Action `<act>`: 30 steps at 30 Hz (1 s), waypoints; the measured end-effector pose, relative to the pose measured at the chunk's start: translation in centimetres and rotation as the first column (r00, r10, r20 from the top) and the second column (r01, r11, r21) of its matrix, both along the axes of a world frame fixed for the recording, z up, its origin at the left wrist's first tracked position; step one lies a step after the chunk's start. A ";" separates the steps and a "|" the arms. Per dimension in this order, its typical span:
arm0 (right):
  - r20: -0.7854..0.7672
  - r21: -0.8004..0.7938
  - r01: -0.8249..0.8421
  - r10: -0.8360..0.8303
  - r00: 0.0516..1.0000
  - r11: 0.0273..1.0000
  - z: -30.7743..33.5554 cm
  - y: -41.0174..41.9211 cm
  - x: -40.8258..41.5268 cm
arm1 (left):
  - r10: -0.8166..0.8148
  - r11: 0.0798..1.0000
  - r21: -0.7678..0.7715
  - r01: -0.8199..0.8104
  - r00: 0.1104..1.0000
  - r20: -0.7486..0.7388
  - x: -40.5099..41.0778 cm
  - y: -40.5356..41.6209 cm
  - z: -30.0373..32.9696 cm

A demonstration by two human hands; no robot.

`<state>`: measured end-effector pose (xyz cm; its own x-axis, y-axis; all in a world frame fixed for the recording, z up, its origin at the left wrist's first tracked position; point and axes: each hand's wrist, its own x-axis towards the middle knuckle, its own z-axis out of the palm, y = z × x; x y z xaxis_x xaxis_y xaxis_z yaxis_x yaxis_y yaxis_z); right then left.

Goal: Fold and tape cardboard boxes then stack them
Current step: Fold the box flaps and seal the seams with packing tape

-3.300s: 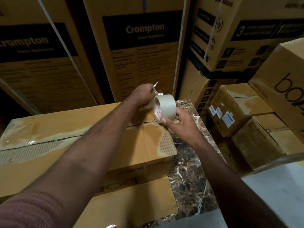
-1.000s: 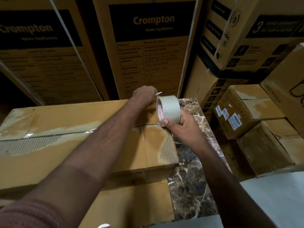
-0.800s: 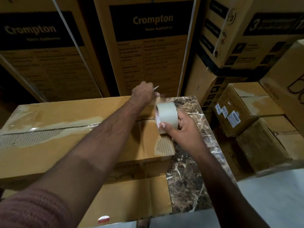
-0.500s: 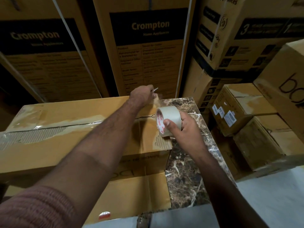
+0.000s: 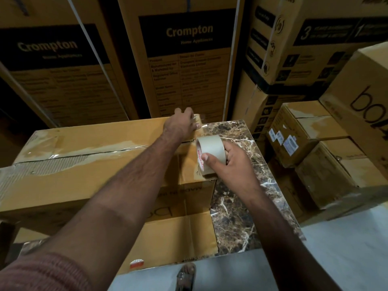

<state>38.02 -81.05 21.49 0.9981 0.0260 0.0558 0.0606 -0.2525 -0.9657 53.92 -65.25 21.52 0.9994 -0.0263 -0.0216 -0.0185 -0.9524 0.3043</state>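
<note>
On the brown-veined marble counter (image 5: pixel 235 208) we see the scuffed, tape-streaked cardboard box (image 5: pixel 84 164), our left hand (image 5: pixel 181 124) pressing clear tape at its far corner, right hand (image 5: pixel 231 162) fingers curled round the pale tape roll (image 5: pixel 210 152).

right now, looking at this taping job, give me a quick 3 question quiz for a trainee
1. True or false: the right hand grips the tape roll.
2. Where does the left hand rest? A) on the far right corner of the cardboard box; B) on the marble slab; C) on the small labelled box.
3. Fill in: a stretch of clear tape runs from the roll to under the ____ hand.

Key: 1 true; 2 A; 3 left.
</note>
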 end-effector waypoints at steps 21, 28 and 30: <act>-0.016 0.017 0.073 -0.073 0.997 0.997 -0.4 -1.1 -6.3 | -0.037 0.998 0.050 0.035 0.999 0.038 -5.2 -1.7 -0.2; -0.060 0.060 0.063 -0.059 0.996 0.996 -0.4 -1.3 -7.9 | -0.165 0.986 -0.051 0.157 0.945 -0.284 -6.5 0.1 1.7; -0.043 0.078 0.088 -0.085 0.995 0.993 -0.5 -1.2 -8.3 | -0.153 0.985 0.039 0.166 0.961 -0.230 -7.8 -0.5 1.2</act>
<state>29.75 -82.20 21.00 0.9979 -0.0637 0.0145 0.0029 -0.1773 -0.9842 46.13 -65.76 22.70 0.9513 -0.1769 -0.2523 -0.1086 -0.9587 0.2628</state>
